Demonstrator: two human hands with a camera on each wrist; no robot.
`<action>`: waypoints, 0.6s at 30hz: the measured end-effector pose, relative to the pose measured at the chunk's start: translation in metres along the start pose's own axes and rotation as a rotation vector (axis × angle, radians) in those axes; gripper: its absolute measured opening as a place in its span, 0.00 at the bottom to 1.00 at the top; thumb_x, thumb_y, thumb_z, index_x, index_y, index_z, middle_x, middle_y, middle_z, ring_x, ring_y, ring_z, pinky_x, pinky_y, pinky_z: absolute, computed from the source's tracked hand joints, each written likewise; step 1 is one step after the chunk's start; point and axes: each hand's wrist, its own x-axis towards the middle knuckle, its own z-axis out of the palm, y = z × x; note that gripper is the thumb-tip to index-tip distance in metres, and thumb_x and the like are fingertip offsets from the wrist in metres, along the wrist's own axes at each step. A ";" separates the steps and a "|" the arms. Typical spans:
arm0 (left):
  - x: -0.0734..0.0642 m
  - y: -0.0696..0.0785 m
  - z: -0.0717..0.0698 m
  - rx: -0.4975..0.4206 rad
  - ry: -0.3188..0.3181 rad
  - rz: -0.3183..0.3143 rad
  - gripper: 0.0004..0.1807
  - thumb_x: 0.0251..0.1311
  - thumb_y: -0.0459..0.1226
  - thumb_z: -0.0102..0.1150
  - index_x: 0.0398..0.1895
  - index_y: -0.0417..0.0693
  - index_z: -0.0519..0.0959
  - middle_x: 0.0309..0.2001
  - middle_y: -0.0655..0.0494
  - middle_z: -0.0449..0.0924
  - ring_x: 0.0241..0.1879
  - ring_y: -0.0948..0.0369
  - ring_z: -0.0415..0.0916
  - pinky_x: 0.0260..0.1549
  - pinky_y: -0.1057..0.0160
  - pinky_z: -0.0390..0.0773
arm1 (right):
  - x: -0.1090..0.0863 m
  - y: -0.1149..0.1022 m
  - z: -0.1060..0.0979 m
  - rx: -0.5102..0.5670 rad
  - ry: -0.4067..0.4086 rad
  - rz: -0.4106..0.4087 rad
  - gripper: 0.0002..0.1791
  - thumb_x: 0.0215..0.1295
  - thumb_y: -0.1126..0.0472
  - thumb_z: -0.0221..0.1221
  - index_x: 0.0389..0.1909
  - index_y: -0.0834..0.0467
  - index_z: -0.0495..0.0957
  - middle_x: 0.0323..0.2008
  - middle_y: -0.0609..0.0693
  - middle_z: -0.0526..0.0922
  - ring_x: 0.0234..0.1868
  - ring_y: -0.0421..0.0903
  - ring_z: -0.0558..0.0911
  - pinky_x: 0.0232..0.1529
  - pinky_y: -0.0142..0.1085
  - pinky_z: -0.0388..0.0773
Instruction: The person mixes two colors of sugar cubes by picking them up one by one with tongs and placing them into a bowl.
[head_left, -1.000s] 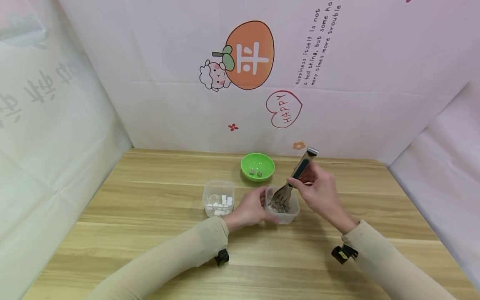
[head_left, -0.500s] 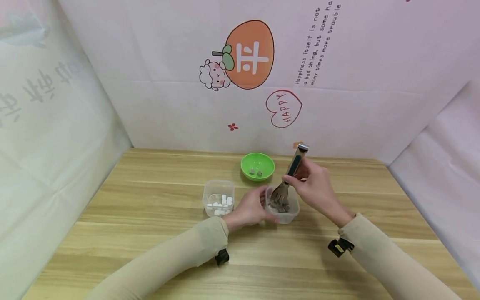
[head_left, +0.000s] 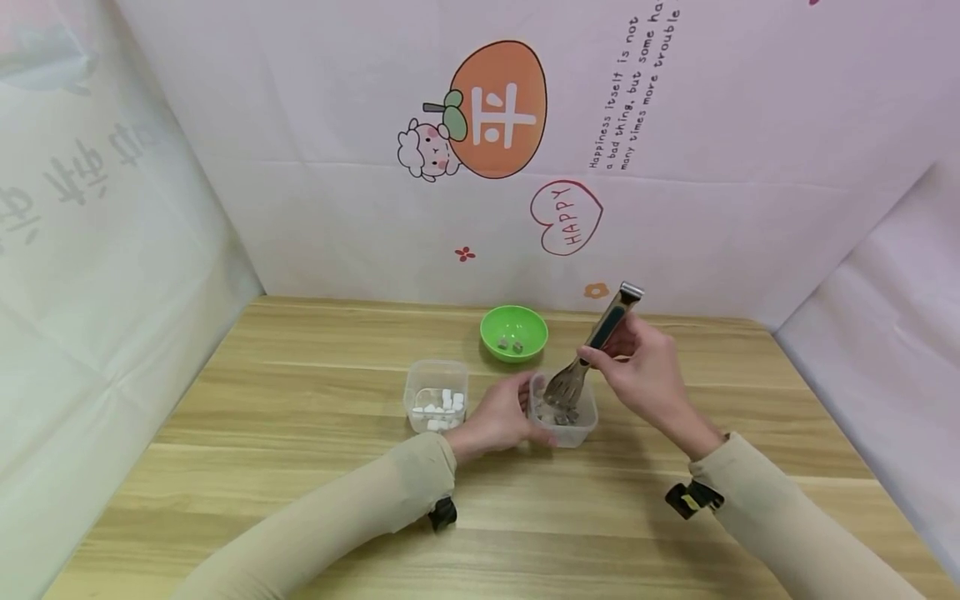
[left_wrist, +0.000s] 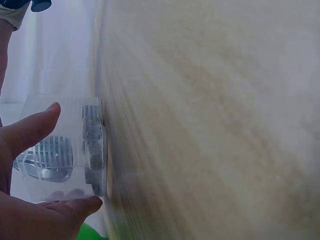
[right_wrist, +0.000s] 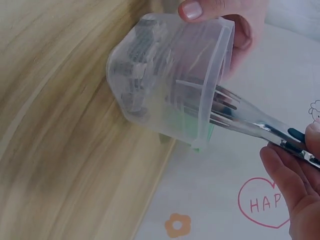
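Observation:
My left hand (head_left: pixel 501 418) holds a clear plastic container (head_left: pixel 579 435) with thumb and fingers spread round its left side. Small grey pieces (head_left: pixel 566 417) lie on the container's floor. In my right hand (head_left: pixel 647 371) are metal tongs (head_left: pixel 606 327) with dark grip inlays, pinched between thumb and fingers at the handle. Their slotted, fork-like heads (head_left: pixel 564 387) point down inside the container, above the grey pieces. From the right wrist view, the tongs' tines (right_wrist: pixel 225 106) pass through the container's mouth. Between the tines no piece shows.
Behind the container stands a green bowl (head_left: pixel 514 320) with two grey-brown pieces (head_left: pixel 517 347) in it. To the left, a second clear container (head_left: pixel 437 372) holds several white pieces (head_left: pixel 448 402). Printed cloth walls enclose the wooden table (head_left: pixel 315 467) at the back and sides.
The tongs swung left and more upright, then back right to a steeper slant, with their heads slightly higher now. My left hand and the container have stayed in place.

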 end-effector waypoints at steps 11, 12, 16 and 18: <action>-0.002 0.002 -0.001 0.010 0.001 0.015 0.55 0.37 0.29 0.89 0.75 0.41 0.70 0.67 0.49 0.79 0.66 0.54 0.76 0.68 0.58 0.74 | -0.005 0.000 0.015 0.056 -0.060 -0.015 0.16 0.58 0.70 0.76 0.41 0.64 0.79 0.30 0.52 0.88 0.28 0.47 0.87 0.29 0.25 0.84; -0.002 0.002 -0.001 0.011 0.000 0.016 0.55 0.37 0.29 0.89 0.75 0.41 0.70 0.67 0.49 0.79 0.66 0.54 0.76 0.68 0.58 0.74 | -0.005 0.000 0.016 0.056 -0.063 -0.014 0.16 0.58 0.71 0.76 0.41 0.63 0.79 0.30 0.52 0.88 0.28 0.47 0.87 0.29 0.25 0.84; -0.002 0.002 -0.001 0.019 0.000 0.011 0.56 0.37 0.30 0.89 0.75 0.41 0.70 0.67 0.49 0.78 0.66 0.54 0.76 0.68 0.58 0.74 | -0.005 0.001 0.016 0.052 -0.085 -0.019 0.15 0.58 0.71 0.76 0.39 0.62 0.79 0.29 0.50 0.88 0.28 0.46 0.87 0.27 0.26 0.83; -0.002 0.002 -0.001 0.020 0.001 0.008 0.56 0.37 0.30 0.89 0.75 0.41 0.69 0.68 0.49 0.78 0.66 0.54 0.76 0.68 0.58 0.74 | -0.004 0.001 0.017 0.051 -0.097 -0.020 0.15 0.59 0.71 0.76 0.39 0.61 0.79 0.29 0.50 0.88 0.28 0.46 0.87 0.26 0.27 0.83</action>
